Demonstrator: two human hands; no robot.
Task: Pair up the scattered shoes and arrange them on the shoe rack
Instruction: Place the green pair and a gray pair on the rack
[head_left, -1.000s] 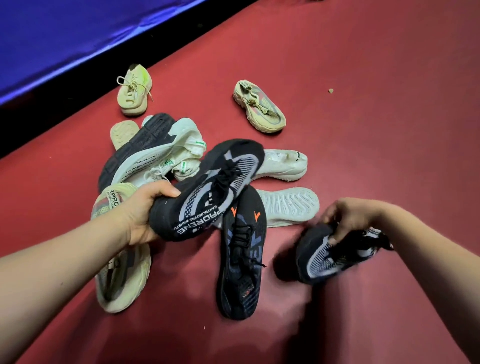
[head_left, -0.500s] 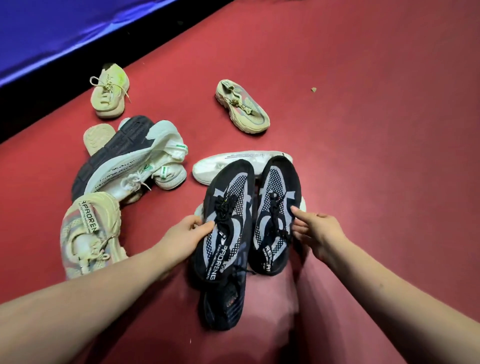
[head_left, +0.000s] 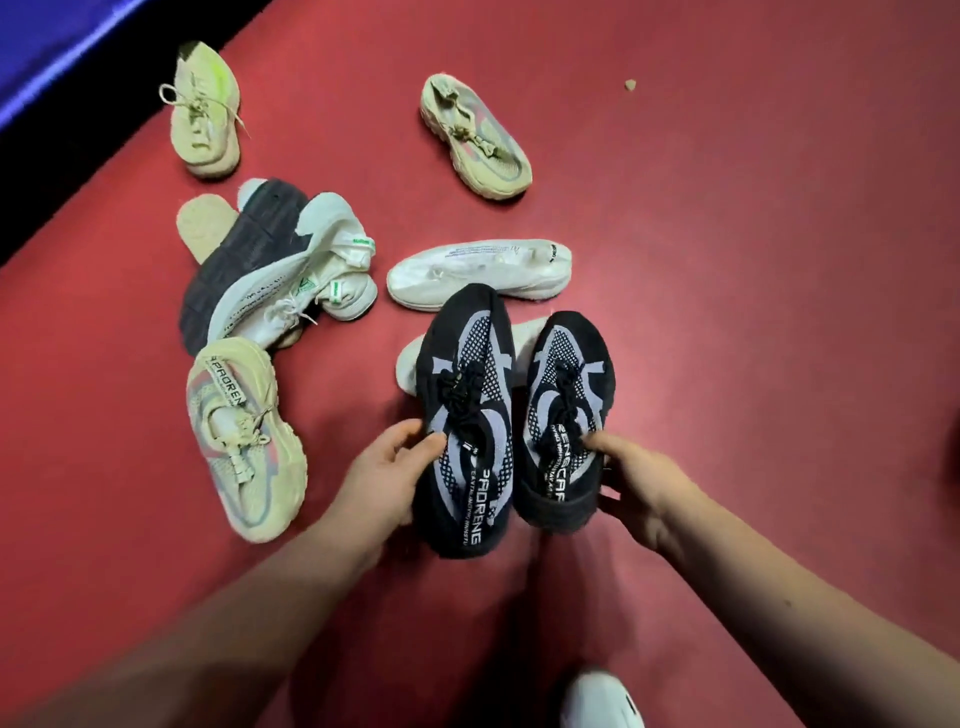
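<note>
Scattered shoes (head_left: 270, 275) crowd left — red floor (head_left: 753, 260) right lies open.

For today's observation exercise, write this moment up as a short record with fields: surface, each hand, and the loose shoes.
surface: red floor
left hand: grips left black shoe
right hand: grips right black shoe
black shoes: side by side, toes pointing away
white shoe: lies beyond the black pair
beige shoe: lies left of the hands
shoe rack: not in view

The two black shoes (head_left: 511, 415) at the centre are knitted mesh cloth, matt, with printed fabric straps. At nine o'clock the beige sneaker (head_left: 241, 441) shows soft woven cloth over a chunky rubbery sole. The red floor (head_left: 727, 260) looks smooth, faintly sheened.
</note>
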